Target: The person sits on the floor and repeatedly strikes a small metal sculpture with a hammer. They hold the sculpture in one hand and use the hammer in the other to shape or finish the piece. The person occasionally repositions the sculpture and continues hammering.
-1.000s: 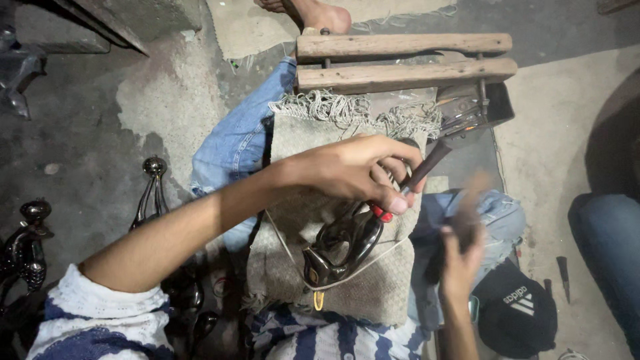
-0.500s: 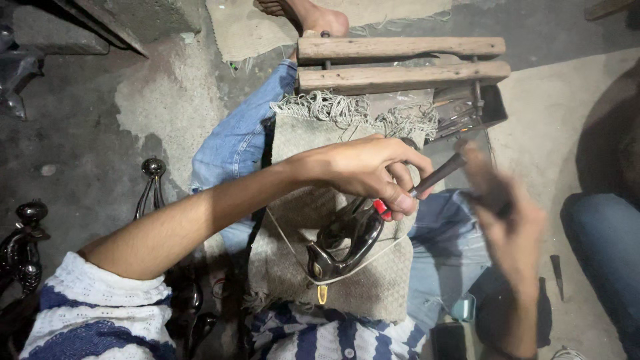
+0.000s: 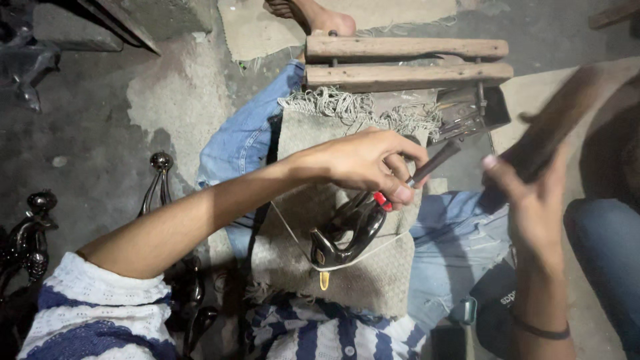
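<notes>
On the lap cloth [image 3: 373, 280], left hand [image 3: 363, 160] clamps chisel [image 3: 427, 167] on dark metal casting [image 3: 347, 233]; right hand [image 3: 533, 200], gripping the mallet [image 3: 560, 127], has swung up from low beside it.

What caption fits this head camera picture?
Left hand steadies a punch on a dark metal piece while right hand raises a blurred tool.

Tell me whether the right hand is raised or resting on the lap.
Raised: the right hand holds a dark tool up, clear of the cloth.
</notes>
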Demonstrator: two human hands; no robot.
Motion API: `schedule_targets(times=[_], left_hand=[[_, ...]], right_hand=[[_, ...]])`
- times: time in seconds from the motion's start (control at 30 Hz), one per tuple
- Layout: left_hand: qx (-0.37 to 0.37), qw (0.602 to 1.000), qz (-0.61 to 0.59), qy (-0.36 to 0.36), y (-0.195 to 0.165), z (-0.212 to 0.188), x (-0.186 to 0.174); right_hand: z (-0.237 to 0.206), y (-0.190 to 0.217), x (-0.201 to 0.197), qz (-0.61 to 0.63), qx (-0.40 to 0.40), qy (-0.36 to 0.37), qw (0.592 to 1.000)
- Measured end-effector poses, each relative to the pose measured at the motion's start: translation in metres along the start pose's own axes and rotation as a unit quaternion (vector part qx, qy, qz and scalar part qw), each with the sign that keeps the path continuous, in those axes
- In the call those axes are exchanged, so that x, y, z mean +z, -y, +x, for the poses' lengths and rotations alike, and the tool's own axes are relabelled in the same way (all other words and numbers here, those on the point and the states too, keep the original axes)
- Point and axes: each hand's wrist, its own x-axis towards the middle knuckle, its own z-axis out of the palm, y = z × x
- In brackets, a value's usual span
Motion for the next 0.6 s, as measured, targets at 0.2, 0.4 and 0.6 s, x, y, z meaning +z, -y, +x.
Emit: schedule_targets(times=[0.2, 0.4, 0.6], left_hand=[[-0.015, 0.998, 0.0, -0.067, -0.002, -0.013, 0.012], [-0.035, 0.989, -0.015, -0.141, -0.005, -0.021, 0.026], [0.003, 0.978, -0.041, -0.203, 0.007, -0.032, 0.037]], right_hand=[[0.011, -0.005, 0.001, -0.053, -0.045, 0.068, 0.995], [0.034, 0.0, 0.0, -0.065, -0.125, 0.1, 0.985], [0.058, 0.007, -0.003, -0.171, -0.239, 0.215, 0.931]])
